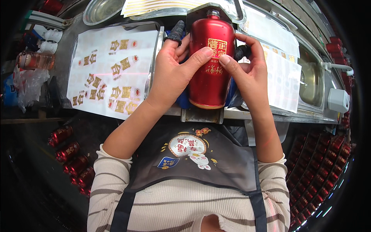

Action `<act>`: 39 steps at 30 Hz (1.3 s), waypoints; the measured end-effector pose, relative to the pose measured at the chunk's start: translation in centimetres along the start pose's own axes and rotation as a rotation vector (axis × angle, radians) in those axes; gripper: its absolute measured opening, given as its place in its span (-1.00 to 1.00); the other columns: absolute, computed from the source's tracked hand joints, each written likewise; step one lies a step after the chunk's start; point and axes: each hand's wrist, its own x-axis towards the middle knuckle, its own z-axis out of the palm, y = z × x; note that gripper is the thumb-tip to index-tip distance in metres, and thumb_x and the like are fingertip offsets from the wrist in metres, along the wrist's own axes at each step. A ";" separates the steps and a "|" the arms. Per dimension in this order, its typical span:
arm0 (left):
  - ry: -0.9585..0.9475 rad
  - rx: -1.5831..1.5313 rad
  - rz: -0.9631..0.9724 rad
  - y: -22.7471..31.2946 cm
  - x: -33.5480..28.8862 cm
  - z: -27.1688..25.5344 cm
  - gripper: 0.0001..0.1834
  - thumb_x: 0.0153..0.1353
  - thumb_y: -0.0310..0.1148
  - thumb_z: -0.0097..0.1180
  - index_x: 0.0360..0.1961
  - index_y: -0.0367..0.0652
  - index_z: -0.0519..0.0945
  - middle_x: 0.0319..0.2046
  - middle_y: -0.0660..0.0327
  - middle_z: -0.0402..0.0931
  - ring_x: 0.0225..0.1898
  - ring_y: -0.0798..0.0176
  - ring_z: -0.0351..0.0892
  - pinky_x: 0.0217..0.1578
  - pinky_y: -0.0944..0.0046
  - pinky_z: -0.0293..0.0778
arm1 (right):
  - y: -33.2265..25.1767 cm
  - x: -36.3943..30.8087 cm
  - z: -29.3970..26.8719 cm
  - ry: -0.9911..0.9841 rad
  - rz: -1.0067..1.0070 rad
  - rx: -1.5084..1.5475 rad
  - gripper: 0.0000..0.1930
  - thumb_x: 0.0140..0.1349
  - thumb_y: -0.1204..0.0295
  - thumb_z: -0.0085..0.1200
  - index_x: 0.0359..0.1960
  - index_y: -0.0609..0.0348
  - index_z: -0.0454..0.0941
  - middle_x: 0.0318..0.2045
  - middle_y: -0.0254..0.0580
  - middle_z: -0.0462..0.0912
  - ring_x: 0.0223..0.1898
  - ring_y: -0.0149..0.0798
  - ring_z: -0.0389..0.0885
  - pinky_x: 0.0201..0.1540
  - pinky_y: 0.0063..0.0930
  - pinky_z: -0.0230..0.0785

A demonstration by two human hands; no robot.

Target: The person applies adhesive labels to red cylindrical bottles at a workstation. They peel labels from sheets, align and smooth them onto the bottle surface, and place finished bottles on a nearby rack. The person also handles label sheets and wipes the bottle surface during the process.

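Note:
A glossy red bottle (pixel 206 87) lies on its back in a holder, its neck pointing away from me and a square gold label (pixel 217 45) on its front. My left hand (pixel 174 63) grips its left side, with the thumb pressed on the label's left part. From the right side, my right hand (pixel 249 69) holds the bottle, its thumb tip at the label's lower right edge. Dark knitted covers sit on one finger of each hand. Beneath the label, gold characters are fixed to the red surface. The fingers behind the bottle are partly hidden.
Left of the bottle, a tray carries a white sheet (pixel 92 50) of gold stickers. More sticker sheets (pixel 284 77) lie at the right, beside a sink (pixel 311 83) with a faucet (pixel 340 67). A metal bowl (pixel 102 11) stands behind. Many red bottles (pixel 317 166) are stacked low on the right, several (pixel 67 151) at left.

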 end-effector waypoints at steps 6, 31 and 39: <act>0.011 -0.005 0.012 0.3 -0.2 0.5 -0.57 0.17 -0.36 0.38 -0.27 -0.32 0.32 -0.01 -0.07 0.57 -0.01 0.36 0.56 -0.02 0.34 0.56 | 0.0 -0.1 0.0 0.004 0.001 -0.011 -0.34 0.15 0.33 0.35 0.20 0.27 0.25 -0.50 -0.19 0.64 -0.67 -0.59 0.51 -0.67 -0.74 0.26; -0.098 0.050 0.030 -0.2 -0.7 -0.6 -0.55 0.15 -0.42 0.37 -0.14 -0.33 0.32 0.21 -0.17 0.39 0.22 0.19 0.42 0.23 0.20 0.38 | -0.3 -0.7 0.4 0.013 0.039 0.048 -0.35 0.16 0.42 0.30 0.23 0.28 0.23 -0.25 -0.13 0.61 -0.56 -0.60 0.53 -0.60 -0.74 0.30; -0.110 0.032 0.034 -0.3 -0.7 -0.6 -0.51 0.18 -0.42 0.35 -0.03 -0.42 0.34 0.21 -0.17 0.38 0.23 0.19 0.42 0.23 0.21 0.38 | -0.4 -0.7 0.3 0.011 0.055 0.046 -0.35 0.15 0.43 0.30 0.22 0.29 0.23 -0.29 -0.13 0.63 -0.57 -0.60 0.53 -0.61 -0.74 0.29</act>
